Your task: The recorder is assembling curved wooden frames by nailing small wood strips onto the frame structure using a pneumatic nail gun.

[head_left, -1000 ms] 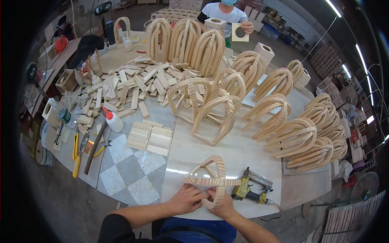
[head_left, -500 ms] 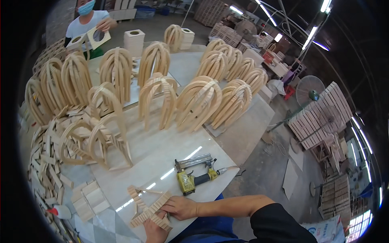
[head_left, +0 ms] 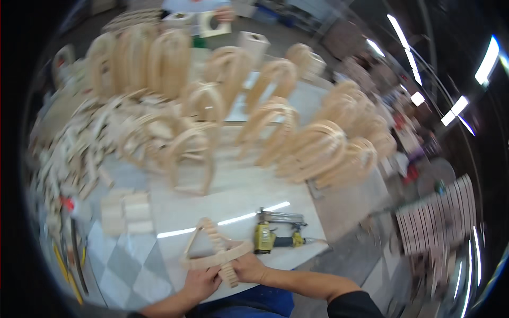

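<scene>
At the table's near edge, both my hands hold a small frame of curved, ridged wooden strips (head_left: 211, 260) that cross each other. My left hand (head_left: 201, 283) has its fingers closed on the near left side of the frame. My right hand (head_left: 249, 268) grips it from the right, close to the crossing; its fingertips are partly hidden by the wood. Just right of the frame, untouched, lies a yellow and black nail gun (head_left: 263, 238) with a silver magazine and an air hose fitting.
Arched wooden frames (head_left: 313, 151) stand across the table's far half. Loose wooden strips (head_left: 85, 140) are heaped at the left, near flat boards (head_left: 127, 212) and a white bottle with a red cap (head_left: 79, 208). Opposite, a co-worker's hand (head_left: 225, 14) holds a square panel with a round hole.
My view has swung, shifting and blurring the scene. The wooden frame has been turned in my hands, and my left hand now comes round its left side.
</scene>
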### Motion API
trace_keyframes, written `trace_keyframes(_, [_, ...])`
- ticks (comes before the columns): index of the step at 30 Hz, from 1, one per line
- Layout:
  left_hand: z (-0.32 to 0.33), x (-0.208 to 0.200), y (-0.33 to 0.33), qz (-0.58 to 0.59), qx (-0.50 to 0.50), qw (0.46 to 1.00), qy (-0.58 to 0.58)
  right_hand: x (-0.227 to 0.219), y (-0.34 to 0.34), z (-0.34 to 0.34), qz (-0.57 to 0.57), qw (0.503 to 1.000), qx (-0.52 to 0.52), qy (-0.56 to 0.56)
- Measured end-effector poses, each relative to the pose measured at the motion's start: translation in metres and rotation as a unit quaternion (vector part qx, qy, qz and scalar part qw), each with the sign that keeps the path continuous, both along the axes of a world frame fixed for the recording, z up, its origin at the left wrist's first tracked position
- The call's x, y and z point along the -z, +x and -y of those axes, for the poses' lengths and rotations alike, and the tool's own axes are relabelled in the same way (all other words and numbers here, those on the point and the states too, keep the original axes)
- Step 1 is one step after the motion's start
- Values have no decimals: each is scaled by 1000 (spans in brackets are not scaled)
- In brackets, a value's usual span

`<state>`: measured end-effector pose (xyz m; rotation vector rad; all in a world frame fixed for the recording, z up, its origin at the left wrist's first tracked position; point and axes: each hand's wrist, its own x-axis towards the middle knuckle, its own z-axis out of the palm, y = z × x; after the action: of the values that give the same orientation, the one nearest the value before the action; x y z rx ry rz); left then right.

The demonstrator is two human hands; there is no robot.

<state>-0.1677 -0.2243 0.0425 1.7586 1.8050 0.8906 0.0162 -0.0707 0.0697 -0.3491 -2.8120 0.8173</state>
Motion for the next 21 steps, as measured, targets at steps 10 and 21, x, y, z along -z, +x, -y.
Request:
trace_keyframes(10, [115,-12,37,-6,-33,994,106,-20,23,121,-10,999,30,36])
trace_keyframes(21, [180,4,80,38,-64,982,172,-23,49,199,-28,997,-42,66])
